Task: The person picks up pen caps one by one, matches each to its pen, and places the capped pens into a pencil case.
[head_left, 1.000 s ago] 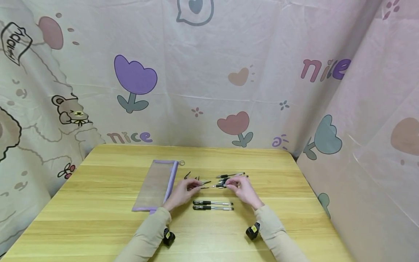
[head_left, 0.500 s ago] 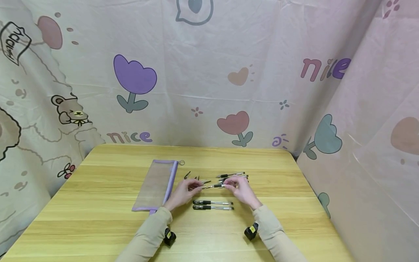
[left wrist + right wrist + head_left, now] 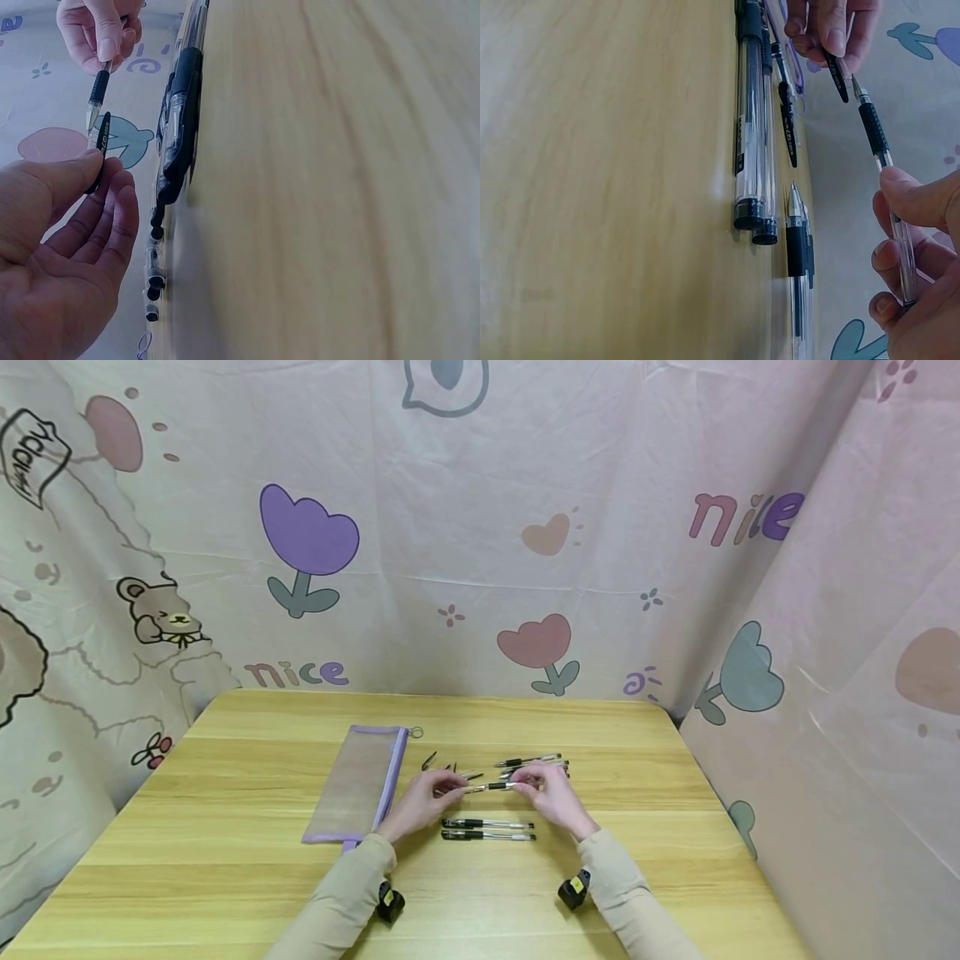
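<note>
Between finger and thumb, my left hand (image 3: 420,797) pinches a clear pen cap (image 3: 838,73) with a black clip. My right hand (image 3: 553,793) holds an uncapped gel pen (image 3: 873,129), clear-barrelled with a black ribbed grip. The pen points left, its tip right at the cap's open end in the right wrist view. Below both hands, two capped pens (image 3: 487,836) lie side by side on the table. Several uncapped pens (image 3: 528,761) lie behind my right hand. Loose caps (image 3: 429,761) are scattered beyond my left hand, partly hidden by it.
A mesh zip pouch (image 3: 354,785) with purple edging lies flat to the left, next to my left forearm; its ring pull (image 3: 417,732) sits at the far corner. The wooden table (image 3: 225,885) meets a printed cloth backdrop (image 3: 450,527) behind and at both sides.
The pen in my right hand has come slightly left, its tip closing up to the cap. My left hand keeps its pinch on the cap nearly in place.
</note>
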The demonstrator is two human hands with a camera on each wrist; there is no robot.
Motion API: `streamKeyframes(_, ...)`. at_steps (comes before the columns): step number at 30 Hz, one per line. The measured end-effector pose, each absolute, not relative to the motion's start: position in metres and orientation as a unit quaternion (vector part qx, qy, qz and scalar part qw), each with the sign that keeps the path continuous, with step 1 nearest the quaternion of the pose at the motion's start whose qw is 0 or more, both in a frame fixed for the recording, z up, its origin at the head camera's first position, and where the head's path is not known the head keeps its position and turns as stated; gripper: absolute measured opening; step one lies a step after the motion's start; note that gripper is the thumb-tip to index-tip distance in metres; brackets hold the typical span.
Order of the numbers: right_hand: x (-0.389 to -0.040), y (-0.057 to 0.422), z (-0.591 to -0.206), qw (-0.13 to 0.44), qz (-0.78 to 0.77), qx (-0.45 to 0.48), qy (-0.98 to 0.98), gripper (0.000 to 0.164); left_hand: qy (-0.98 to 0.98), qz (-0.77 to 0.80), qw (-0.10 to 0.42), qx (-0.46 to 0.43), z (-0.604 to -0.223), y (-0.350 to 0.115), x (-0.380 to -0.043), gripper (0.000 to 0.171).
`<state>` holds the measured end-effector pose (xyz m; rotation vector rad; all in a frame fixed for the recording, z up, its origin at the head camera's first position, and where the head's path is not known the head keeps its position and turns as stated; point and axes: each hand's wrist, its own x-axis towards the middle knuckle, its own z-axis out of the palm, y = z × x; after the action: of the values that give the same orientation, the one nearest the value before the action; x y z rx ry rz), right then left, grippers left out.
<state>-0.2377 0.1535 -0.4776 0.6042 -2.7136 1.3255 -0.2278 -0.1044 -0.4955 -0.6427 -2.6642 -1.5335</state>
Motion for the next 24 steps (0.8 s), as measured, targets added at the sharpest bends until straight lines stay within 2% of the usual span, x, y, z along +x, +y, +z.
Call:
streamKeyframes(17, -0.2349, 0.1463, -0.4747, 0.026, 0.434, 0.194, -0.879, 0.010, -0.839, -0.499, -0.002, -0.218, -0.4954, -0.1006, -0.2298, 0.016)
streamKeyframes(24, -0.2361, 0.1534, -0.4717, 0.047, 0.436, 0.177, -0.881, 0.012, -0.843, -0.499, 0.014, -0.201, -0.4972, -0.1071, -0.2287, 0.019)
